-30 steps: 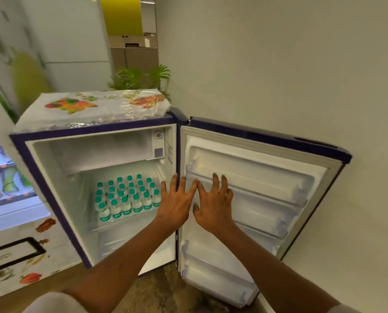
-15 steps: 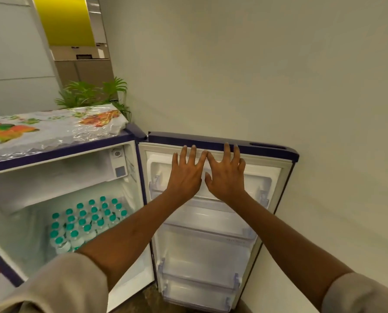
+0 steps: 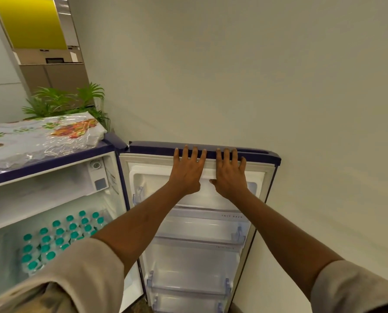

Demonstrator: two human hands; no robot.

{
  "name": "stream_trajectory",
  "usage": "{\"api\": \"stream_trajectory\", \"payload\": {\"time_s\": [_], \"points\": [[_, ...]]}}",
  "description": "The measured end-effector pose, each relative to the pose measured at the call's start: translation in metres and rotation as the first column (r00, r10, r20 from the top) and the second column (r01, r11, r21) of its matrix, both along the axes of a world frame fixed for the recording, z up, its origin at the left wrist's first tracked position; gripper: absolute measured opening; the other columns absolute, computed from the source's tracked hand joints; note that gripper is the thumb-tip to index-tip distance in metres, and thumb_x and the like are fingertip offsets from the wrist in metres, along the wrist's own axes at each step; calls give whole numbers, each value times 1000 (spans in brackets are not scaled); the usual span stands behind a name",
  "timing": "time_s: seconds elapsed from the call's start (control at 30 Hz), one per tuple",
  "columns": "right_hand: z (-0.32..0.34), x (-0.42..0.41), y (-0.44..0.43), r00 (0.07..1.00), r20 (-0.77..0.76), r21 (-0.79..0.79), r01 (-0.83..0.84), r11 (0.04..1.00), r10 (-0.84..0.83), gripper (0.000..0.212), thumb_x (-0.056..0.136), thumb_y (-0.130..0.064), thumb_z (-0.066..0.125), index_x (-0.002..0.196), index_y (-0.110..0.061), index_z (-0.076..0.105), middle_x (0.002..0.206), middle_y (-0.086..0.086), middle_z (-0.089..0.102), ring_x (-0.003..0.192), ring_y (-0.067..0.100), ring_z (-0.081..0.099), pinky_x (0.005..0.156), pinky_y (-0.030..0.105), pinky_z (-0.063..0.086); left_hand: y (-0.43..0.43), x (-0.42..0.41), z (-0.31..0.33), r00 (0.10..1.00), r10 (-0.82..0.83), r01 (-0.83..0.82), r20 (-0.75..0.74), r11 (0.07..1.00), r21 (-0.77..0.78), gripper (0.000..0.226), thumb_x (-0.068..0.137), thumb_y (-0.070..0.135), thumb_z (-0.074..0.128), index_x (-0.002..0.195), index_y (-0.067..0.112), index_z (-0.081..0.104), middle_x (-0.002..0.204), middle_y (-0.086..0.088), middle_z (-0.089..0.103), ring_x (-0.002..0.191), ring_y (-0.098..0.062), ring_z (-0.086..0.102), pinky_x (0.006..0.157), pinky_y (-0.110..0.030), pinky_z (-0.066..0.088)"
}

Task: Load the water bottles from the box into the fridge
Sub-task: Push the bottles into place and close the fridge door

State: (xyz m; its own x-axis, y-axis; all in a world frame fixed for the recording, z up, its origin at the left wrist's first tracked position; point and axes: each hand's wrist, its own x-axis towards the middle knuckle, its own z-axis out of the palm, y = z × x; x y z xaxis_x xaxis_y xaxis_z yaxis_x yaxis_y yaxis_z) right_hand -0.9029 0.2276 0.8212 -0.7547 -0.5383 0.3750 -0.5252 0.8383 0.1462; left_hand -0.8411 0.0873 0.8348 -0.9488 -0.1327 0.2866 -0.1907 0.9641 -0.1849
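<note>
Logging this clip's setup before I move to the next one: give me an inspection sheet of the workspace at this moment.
Surface: dark-blue fridge with white lining, its door swung wide open.
Job's things: small clear water bottles with teal caps packed upright on an inner shelf; box not in view.
Clutter: plastic-wrapped floral cloth on the fridge top.
Grippers: left hand and right hand, fingers straight, resting on the door's top edge.
Cables: nothing seen.
Surroundings: plain pale wall; green leafy plant behind the fridge.

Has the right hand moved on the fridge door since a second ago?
Yes. The right hand has moved up the fridge door, from its middle racks to its top edge.
</note>
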Motion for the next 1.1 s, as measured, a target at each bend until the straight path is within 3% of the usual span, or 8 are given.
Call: {"api": "stream_trajectory", "payload": {"time_s": [0.13,0.3,0.43,0.73,0.83,0.97,1.1], "points": [[5,1,1,999,-27,49,31,998,-30,99,77,-57,65,148,-3,23,148,22,34,137,43,29,108,60,25,-6,-2,8,1000,-14,14,2,996,-85,104,72,35,73,150,7,11,151,-15,27,135,-38,28,114,-60,15],[6,7,3,997,-76,30,9,1000,-6,94,67,-48,72,141,-5,32,135,19,45,126,40,41,103,59,33,-2,-3,5,999,-5,2,-35,995,-99,94,70,32,77,144,6,26,143,-15,38,129,-37,36,113,-55,23],[6,20,9,993,-118,18,-11,1000,13,91,65,-48,71,138,-5,37,131,19,46,123,39,42,105,63,26,2,3,2,995,-14,4,-96,995,-103,82,65,29,80,132,9,40,130,-14,48,118,-35,45,109,-53,30],[16,63,25,984,-166,5,-71,997,71,94,63,-74,63,134,-15,43,126,12,51,114,36,47,101,70,21,3,38,-2,990,-40,34,-136,998,-45,87,66,34,82,136,10,37,136,-13,44,127,-36,39,113,-52,25],[25,78,33,992,-98,11,-78,997,79,91,68,-78,55,139,-23,36,134,13,46,124,40,39,103,70,18,3,54,-2,992,-32,27,-125,999,-39,89,65,33,83,138,11,36,138,-13,43,130,-36,37,114,-51,26],[35,103,37,999,-12,43,-46,998,47,95,73,-81,46,148,-30,16,148,25,30,138,53,14,105,68,12,5,76,2,992,-37,29,-124,998,-63,87,68,28,82,139,9,34,140,-14,42,131,-37,35,114,-50,26],[47,129,36,998,43,124,-42,991,37,98,73,-83,42,149,-31,8,147,26,32,132,52,29,106,65,20,4,98,2,993,-18,10,-119,998,-65,89,69,24,82,141,8,33,142,-16,40,134,-37,33,116,-49,23]]}}
